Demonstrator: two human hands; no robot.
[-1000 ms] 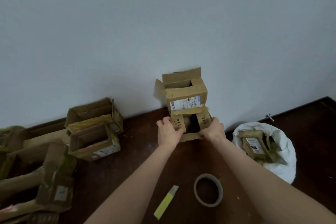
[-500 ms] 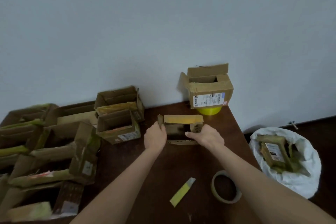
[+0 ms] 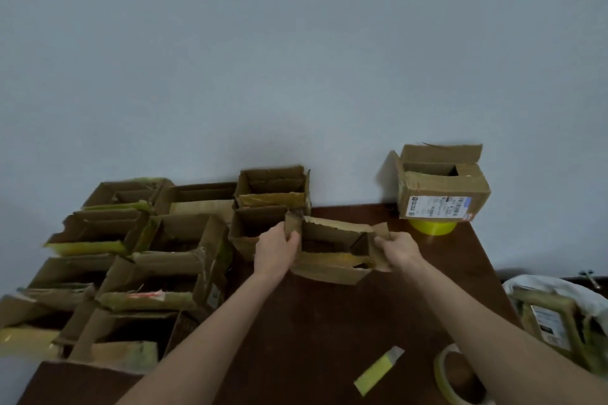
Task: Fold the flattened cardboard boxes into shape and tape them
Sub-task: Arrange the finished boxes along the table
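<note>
View: head camera, looking down over both forearms.
Left hand [image 3: 278,248]: fingers curled round the left end flap of the small open box [image 3: 332,240].
Right hand [image 3: 399,250]: grips the right end flap of the same box; thumb hidden.
Small open box: between the hands, low over the table [image 3: 329,322]. Cannot tell if it touches down. It is squared up, mouth upward, top flaps loose, yellowish tape on the near flap.
Done: a cluster of formed boxes [image 3: 148,256] packed left of the left hand, the nearest touching or just beside the held one. All open-topped, several with tape.
Beyond right hand: labelled box [image 3: 441,187] sitting on a yellow roll [image 3: 431,227].
Near right forearm: tape ring [image 3: 455,378] and yellow cutter [image 3: 378,370], neither in hand.
Left: white bag [image 3: 559,316], outside the right arm, holds flattened cartons.
Judgement: this box is likely shaped and being added to the group, with more folding and taping ahead.
</note>
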